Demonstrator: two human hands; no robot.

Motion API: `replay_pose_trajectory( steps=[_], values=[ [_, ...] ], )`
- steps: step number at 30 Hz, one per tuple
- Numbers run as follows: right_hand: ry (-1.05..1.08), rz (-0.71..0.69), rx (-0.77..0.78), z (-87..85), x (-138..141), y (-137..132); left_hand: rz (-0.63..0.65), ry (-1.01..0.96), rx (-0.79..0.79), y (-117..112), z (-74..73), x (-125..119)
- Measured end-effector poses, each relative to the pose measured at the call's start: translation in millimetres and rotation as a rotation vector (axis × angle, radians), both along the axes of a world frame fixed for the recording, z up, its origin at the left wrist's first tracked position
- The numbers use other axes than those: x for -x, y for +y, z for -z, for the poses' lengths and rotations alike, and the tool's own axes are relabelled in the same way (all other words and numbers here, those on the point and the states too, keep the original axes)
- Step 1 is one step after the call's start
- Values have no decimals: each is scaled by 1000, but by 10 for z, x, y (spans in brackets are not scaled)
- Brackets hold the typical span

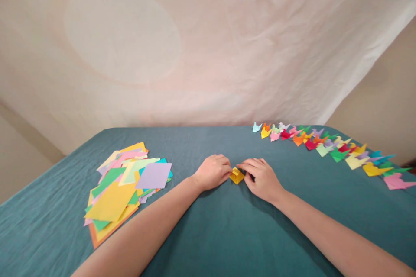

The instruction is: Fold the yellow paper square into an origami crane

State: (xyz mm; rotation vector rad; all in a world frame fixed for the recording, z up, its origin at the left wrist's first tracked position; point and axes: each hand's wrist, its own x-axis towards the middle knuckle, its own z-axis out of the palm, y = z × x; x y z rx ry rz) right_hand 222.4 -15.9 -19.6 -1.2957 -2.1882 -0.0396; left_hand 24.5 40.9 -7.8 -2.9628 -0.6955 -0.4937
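Observation:
A small folded piece of yellow paper lies on the cloth between my two hands, with layered flaps and a diamond-like outline. My left hand holds its left side, fingers bent together and fingertips at the edge. From the other side, my right hand reaches its upper right edge with the index fingertip, fingers curled and the thumb tucked lower. Part of the paper's edges is hidden behind the fingertips.
Left of my arms, a loose pile of coloured paper squares spreads over the teal tablecloth. Several folded paper birds stand in rows along the right back edge. A pale cloth hangs behind the table.

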Motion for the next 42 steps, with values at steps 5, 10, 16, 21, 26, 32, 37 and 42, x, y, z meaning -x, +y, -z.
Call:
replay_pose_trajectory(
  steps=[5, 10, 16, 21, 26, 32, 37, 42],
  values=[
    [8, -34, 58, 81, -28, 42, 1, 33, -30, -8, -27, -7],
    [-24, -56, 35, 99, -25, 46, 29, 71, -21, -20, -80, 17],
    [-14, -56, 62, 65, -7, 29, 27, -23, 127, 7, -49, 65],
    [8, -49, 39, 30, 23, 8, 14, -84, 174, 20, -13, 65],
    [8, -38, 21, 29, 37, 8, -15, -55, 99, 2, -4, 27],
    [-14, -22, 12, 53, 26, 30, -53, 56, -65, -15, -30, -40],
    [-20, -24, 8, 70, 19, 43, -67, 108, -135, -25, -59, -78],
    [-22, -22, 22, 63, 24, 44, -64, 122, -159, -35, -74, -86]
  ],
)
